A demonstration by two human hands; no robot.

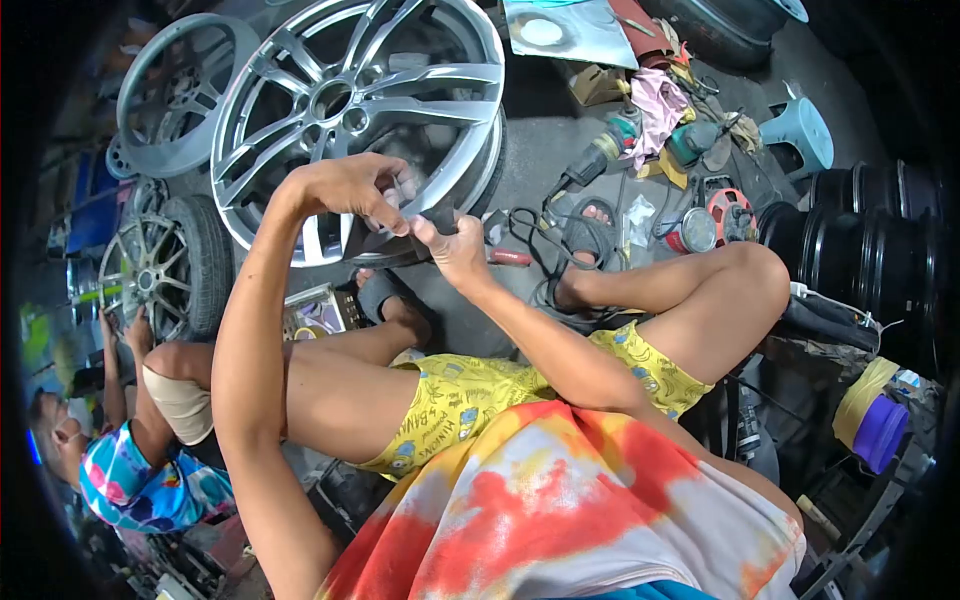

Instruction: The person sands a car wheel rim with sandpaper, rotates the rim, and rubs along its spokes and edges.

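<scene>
A silver alloy wheel rim (430,108) with split spokes stands tilted in front of me. My left hand (350,190) is bent over its lower part, fingers curled and thumb tip pinched inward; what it grips is too small to make out. Close beside it, my right hand (458,250) is closed on a small dark flat piece (438,216), thumb toward the left fingertips. Both hands are near the rim's lower edge, and the tips of the two hands almost meet.
Another rim (185,95) and a tyred wheel (190,265) are at the left, near a seated person (150,470). Power tools (600,150), cables, a can (692,232) and a blue stool (800,135) lie right. Black rims (860,235) stand at far right.
</scene>
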